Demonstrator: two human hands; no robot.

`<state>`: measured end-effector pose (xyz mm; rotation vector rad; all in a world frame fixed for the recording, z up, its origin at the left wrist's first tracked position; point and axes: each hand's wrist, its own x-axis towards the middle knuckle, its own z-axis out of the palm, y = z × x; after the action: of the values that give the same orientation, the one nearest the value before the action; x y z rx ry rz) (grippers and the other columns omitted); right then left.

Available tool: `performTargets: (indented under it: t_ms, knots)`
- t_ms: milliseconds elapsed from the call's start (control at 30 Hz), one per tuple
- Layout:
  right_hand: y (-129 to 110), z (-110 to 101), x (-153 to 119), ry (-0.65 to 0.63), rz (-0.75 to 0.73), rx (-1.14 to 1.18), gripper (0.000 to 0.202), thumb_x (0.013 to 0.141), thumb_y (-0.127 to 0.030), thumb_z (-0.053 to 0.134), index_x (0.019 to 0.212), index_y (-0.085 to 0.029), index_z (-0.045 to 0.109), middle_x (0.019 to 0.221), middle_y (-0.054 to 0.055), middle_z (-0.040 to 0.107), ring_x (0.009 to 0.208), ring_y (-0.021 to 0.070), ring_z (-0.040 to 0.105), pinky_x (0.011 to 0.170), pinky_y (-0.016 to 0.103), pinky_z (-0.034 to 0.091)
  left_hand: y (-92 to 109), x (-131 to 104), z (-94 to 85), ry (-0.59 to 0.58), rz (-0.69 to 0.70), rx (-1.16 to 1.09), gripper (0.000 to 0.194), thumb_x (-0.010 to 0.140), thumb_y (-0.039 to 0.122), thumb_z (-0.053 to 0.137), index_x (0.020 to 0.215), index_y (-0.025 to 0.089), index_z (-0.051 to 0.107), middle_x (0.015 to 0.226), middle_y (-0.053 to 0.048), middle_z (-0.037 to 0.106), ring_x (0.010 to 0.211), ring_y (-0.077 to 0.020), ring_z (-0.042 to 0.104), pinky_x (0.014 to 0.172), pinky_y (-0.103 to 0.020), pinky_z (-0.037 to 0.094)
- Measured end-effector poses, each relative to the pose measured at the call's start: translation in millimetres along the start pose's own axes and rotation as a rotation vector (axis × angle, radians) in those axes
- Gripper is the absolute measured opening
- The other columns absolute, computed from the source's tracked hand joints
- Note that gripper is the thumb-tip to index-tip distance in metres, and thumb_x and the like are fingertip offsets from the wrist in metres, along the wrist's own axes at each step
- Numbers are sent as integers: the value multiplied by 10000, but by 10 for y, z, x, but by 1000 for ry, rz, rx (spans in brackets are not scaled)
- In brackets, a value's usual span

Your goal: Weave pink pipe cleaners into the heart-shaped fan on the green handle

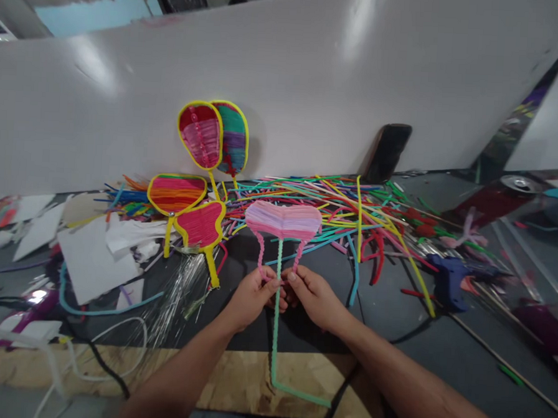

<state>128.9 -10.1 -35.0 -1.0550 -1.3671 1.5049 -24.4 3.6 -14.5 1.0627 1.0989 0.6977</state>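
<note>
pink and lilac pipe-cleaner shape (283, 220), held upright near the middle of the table (388, 324), its pale green stem (275, 333) running down between the two hands and bending sideways above the wooden strip (233, 375). both forearms reach in from the lower edge and converge, elbows apart, so that the hands meet at the stem just below the shape. left hand (250, 298): thumb uppermost, fingers curled beneath, the tips pinching at the stem and the lower end of one pink strand (261, 248). right hand (312, 296): a near mirror, thumb pointing inward, fingertips closed around the stem beside the other strand (300, 254); its farther fingers are partly hidden. behind: heaped pipe cleaners (303, 194) and, leaning on the white board (303, 98), a phone (387, 153).
</note>
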Motion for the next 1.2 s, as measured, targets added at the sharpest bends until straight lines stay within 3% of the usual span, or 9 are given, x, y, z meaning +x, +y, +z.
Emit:
performTargets:
  t_ms: [300,433,567,767,967,1067,1200]
  knots:
    - [-33,7,-2,41,-46,-246,347,917,-459,326,711,-210,451,622,-21,497,530,109,470,528,237,389,-1,1,9,3,5,24,390,687,501,637,747,173,434,599,36,572,506,-131,622,513,-265,515]
    - [-33,-16,11,42,-14,-164,298,899,-457,367,811,-204,497,652,-16,534,532,112,507,519,240,427,-5,-2,16,12,18,22,391,684,499,640,754,175,433,616,34,579,511,-135,626,520,-270,513]
    - [-19,-52,43,164,-5,-68,279,863,-435,446,993,-198,510,686,-16,549,532,111,520,500,235,445,-11,-13,21,41,11,-1,393,682,495,644,778,177,435,645,27,599,516,-131,624,530,-270,511]
    - [-39,-62,63,229,46,69,312,821,-451,497,950,-171,547,714,-6,573,486,88,487,436,211,401,-9,-45,49,-14,1,-24,365,701,469,645,775,171,448,666,21,611,526,-118,622,532,-253,508]
    - [-30,-112,38,161,11,-50,320,853,-462,460,933,-180,588,591,-38,514,487,94,469,474,222,389,-13,-69,46,-56,-11,-83,339,717,427,657,786,166,450,667,19,619,526,-111,619,533,-252,517]
    - [-66,-179,53,146,63,68,346,836,-493,482,844,-167,595,570,-30,515,502,97,473,486,225,396,17,-80,36,-50,-24,-183,321,724,394,665,794,172,443,648,24,617,516,-107,608,527,-250,516]
    - [-127,-251,85,242,24,386,298,732,-415,662,891,-180,572,691,-29,534,551,74,474,508,202,390,55,-95,34,-96,-57,-284,305,725,351,676,782,174,435,630,18,619,497,-104,591,498,-234,503]
